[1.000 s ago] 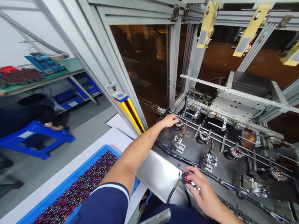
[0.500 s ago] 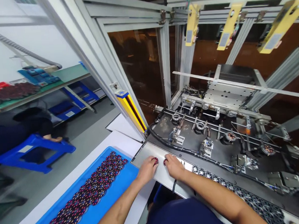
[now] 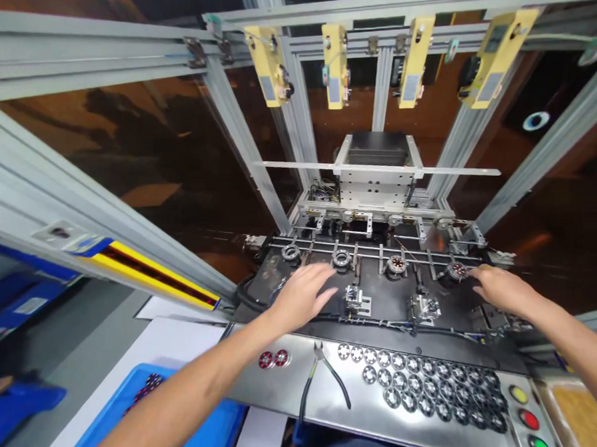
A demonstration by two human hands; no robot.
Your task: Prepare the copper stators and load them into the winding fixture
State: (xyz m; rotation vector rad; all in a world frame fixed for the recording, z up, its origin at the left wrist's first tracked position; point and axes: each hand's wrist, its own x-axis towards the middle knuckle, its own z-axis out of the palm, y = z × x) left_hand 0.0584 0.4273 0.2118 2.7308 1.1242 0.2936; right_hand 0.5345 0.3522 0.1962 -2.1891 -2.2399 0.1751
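Note:
My left hand [image 3: 305,295] hovers over the left part of the black machine plate, its fingers stretched out and the thumb apart, holding nothing. Just beyond its fingertips is a ring-shaped holder [image 3: 341,260], with another ring holder [image 3: 291,252] farther left. At the far right, my right hand [image 3: 505,293] reaches with parted fingers to the edge of a holder with a round copper-coloured slotted core [image 3: 457,272]; whether the fingertips touch it I cannot tell. A similar core [image 3: 396,265] sits in the holder to its left. Two red-and-black round cores [image 3: 273,359] lie on the metal ledge [image 3: 251,386].
Side cutters [image 3: 318,372] lie open on the ledge, beside rows of black-and-silver round cores [image 3: 427,387]. Coloured push buttons [image 3: 529,419] are at right. A blue tray [image 3: 199,429] holds more red-and-black cores. Yellow sensor units [image 3: 337,67] hang from the frame above.
The view has turned right. Both hands have left the ledge, where the two red-and-black cores they held now lie, and have moved forward over the machine plate, far apart.

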